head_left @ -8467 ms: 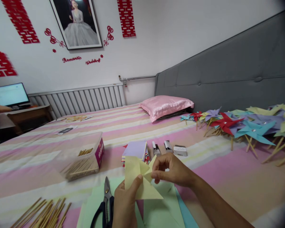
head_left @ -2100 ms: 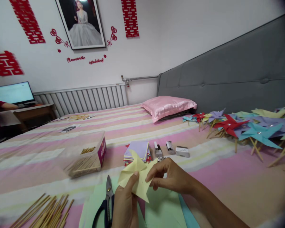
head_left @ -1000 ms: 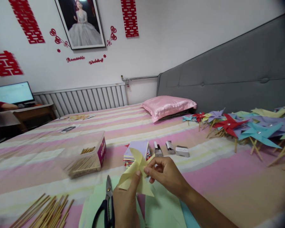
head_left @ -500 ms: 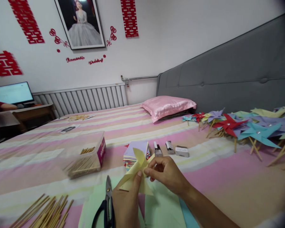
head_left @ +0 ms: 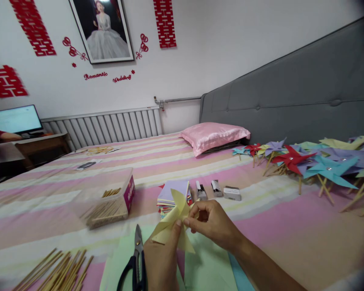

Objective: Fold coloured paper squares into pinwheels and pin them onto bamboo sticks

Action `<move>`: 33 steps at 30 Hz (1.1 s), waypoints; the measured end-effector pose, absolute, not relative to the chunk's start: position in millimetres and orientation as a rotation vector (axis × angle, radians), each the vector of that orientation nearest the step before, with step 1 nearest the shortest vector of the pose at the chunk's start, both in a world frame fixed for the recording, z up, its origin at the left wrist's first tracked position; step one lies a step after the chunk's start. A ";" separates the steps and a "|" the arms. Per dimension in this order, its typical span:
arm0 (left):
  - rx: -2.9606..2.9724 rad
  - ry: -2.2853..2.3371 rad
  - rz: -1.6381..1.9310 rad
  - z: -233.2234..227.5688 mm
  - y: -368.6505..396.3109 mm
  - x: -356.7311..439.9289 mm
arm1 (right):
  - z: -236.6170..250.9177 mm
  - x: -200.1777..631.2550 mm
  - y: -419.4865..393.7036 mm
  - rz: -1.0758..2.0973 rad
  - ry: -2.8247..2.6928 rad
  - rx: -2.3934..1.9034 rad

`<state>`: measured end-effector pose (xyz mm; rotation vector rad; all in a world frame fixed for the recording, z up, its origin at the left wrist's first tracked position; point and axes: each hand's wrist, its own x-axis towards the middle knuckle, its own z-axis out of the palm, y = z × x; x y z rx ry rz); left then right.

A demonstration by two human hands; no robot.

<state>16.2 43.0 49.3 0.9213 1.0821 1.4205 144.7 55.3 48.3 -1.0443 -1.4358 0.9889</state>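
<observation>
Yellow paper [head_left: 180, 208] is pinched between fingers of left hand [head_left: 161, 254] and right hand [head_left: 214, 223], "Romantic Wedding" lettering [head_left: 96, 75] beyond.

Pale yellow paper [head_left: 180, 210], pink-striped bedsheet [head_left: 276, 226]

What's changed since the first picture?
The yellow paper has more corners curled toward its middle. The right hand has moved inward, closer to the thumb of the left hand; both still hold the paper. The scissors and pinwheels stayed put.
</observation>
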 end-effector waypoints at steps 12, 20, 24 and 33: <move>0.686 0.887 1.397 65.5 35.3 24.9 | 54.2 138.7 52.5 1.274 -1.112 -0.745; 0.768 0.922 1.347 56.5 37.9 25.2 | 52.4 139.9 52.9 1.233 -1.078 -0.831; 0.825 0.954 1.295 55.2 37.9 22.2 | 50.2 147.6 57.5 1.220 -1.099 -0.867; 0.886 1.005 1.221 59.5 39.9 20.8 | 57.5 177.4 55.6 1.342 -1.310 -0.950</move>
